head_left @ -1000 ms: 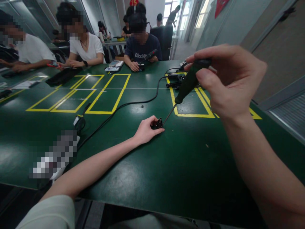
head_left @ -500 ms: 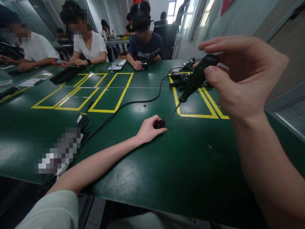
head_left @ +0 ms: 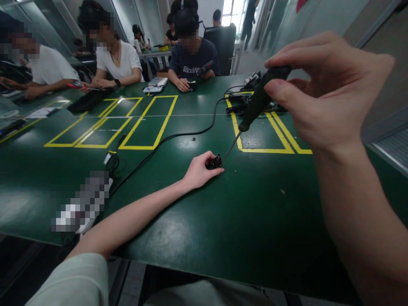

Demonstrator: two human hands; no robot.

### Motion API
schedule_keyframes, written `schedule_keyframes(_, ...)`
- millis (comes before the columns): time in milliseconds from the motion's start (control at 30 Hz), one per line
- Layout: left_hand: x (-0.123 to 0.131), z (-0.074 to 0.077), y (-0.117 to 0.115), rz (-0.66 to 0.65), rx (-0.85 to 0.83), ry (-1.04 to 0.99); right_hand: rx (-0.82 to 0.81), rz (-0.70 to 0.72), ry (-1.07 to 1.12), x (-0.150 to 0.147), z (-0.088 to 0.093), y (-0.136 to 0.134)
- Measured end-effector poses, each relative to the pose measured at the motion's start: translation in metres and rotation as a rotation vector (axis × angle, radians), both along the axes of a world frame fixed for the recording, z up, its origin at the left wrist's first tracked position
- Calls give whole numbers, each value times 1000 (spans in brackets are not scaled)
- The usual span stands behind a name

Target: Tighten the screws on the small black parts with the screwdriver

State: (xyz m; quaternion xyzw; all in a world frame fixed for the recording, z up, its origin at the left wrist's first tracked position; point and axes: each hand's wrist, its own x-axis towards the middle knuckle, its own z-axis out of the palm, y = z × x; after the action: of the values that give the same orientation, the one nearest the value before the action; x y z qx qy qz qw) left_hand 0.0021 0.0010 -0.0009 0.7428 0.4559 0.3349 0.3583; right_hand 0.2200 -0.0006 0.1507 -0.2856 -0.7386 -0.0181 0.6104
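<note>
Evidently, both hands are busy; the left hand [head_left: 200, 170] is low at the table [head_left: 248, 221] and pinches a small black part [head_left: 217, 163] between thumb and fingers, with a short stub [head_left: 218, 156] sticking up from it; the right hand [head_left: 331, 85], raised higher and to the right, grasps a dark screwdriver [head_left: 255, 107] by its handle, the shaft slanting down and leftward to the part's right side; whether the tip sits in a screw is too small to tell; beyond the left hand a black cable [head_left: 180, 135] curves across the table; farther out, behind the screwdriver, a dark bundle [head_left: 236, 106] lies by yellow tape [head_left: 267, 151]; across from the hands sits a person [head_left: 194, 57] in a dark T-shirt, holding a black tool [head_left: 204, 68].
</note>
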Motion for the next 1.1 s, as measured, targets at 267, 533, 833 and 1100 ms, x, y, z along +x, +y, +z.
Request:
schedule_keyframes(267,-1,1,-1,3,-4,1,-55,4,29,-3,0,-2)
schedule_keyframes(533,-1,-1,-1,2,1,-4,-1,61,3,-2,1,-3)
schedule_keyframes(833,0,-2,0,2,0,-6,-33,87,69,-5,-3,2)
schedule_keyframes(1100,-1,-1,-1,2,2,-2,-36,85,73,-6,-2,-2)
